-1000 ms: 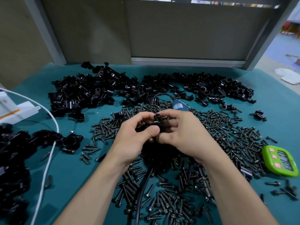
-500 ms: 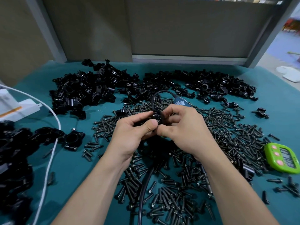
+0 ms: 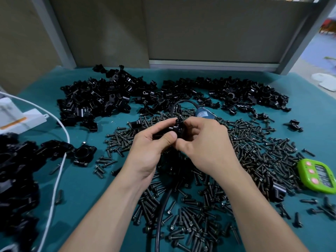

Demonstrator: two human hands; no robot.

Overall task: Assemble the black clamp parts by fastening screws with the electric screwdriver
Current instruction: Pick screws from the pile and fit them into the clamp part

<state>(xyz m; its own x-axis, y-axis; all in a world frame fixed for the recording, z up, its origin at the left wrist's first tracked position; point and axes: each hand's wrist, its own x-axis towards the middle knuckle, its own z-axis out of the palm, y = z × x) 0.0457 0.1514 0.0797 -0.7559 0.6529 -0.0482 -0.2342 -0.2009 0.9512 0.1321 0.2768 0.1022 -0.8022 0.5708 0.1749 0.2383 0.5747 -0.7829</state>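
Left hand (image 3: 151, 148), right hand (image 3: 205, 142) together, pinching clamp part (image 3: 176, 126).

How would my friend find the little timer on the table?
Start at the teal table, then follow the big spread of dark screws to its right edge. The timer lies there: the only bright green thing, with pink buttons.

Single head-worn wide-angle view, facing forward and down, teal table (image 3: 81, 197) filling lower frame, left hand (image 3: 151, 148) and right hand (image 3: 205, 148) close at centre, grey wall panel (image 3: 209, 30) across top.
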